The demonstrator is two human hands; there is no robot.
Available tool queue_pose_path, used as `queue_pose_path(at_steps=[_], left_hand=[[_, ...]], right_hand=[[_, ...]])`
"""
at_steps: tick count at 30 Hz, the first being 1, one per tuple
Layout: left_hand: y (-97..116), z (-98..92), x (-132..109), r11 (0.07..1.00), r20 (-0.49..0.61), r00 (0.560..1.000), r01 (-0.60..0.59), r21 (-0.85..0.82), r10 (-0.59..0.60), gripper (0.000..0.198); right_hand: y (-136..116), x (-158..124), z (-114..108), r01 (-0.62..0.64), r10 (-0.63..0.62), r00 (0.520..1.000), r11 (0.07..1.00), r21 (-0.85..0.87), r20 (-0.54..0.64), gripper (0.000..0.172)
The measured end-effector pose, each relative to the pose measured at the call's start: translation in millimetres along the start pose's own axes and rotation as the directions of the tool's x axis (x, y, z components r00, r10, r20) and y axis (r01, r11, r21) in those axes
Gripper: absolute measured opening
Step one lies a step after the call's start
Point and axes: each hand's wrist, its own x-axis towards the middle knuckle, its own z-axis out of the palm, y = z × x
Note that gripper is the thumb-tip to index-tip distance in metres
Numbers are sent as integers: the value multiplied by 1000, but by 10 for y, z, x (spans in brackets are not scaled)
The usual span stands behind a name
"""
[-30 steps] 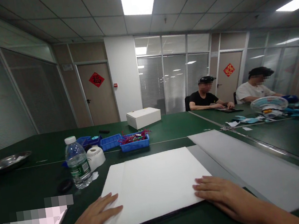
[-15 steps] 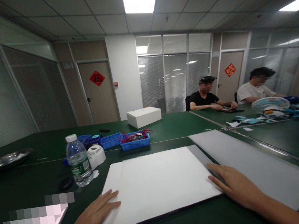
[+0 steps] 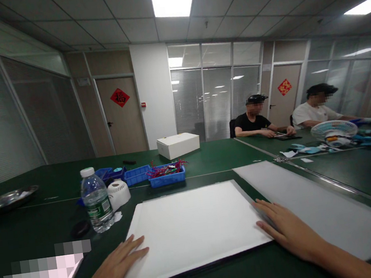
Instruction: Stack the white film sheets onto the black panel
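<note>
Head view: left hand (image 3: 116, 275) and right hand (image 3: 286, 230) lie flat, grips released, pressing the board's (image 3: 193, 224) side edges.

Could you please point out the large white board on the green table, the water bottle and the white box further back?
white board (image 3: 196, 224), head view, on the bare middle of its top face.
water bottle (image 3: 96, 201), head view, on its clear body.
white box (image 3: 182, 148), head view, on its front side.
</note>
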Motion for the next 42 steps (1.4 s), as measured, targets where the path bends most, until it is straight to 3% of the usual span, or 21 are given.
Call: queue_pose_path(at_steps=[23, 29, 34, 39, 42], left_hand=[[4, 3, -4, 999, -5, 1000, 28, 22, -28, 69], [16, -5, 7, 999, 2, 1000, 27, 32, -27, 67], [11, -16, 5, 999, 4, 999, 33, 23, -33, 66], [18, -36, -7, 1000, 17, 999, 30, 9, -30, 66], [10, -35, -14, 1000, 7, 1000, 22, 1, -22, 65]], right_hand=[[-22, -41, -53, 61, -69, 993, 995, 82, 100, 70], [-44, -43, -74, 64, -62, 991, 998, -14, 118, 68], [175, 67, -13, -115, 105, 993, 955, -275, -49, 69], [597, 111, 45, -347, 319, 938, 867, -357, -138, 75], [724, 88, 62, -403, 383, 915, 837, -369, -129, 73]])
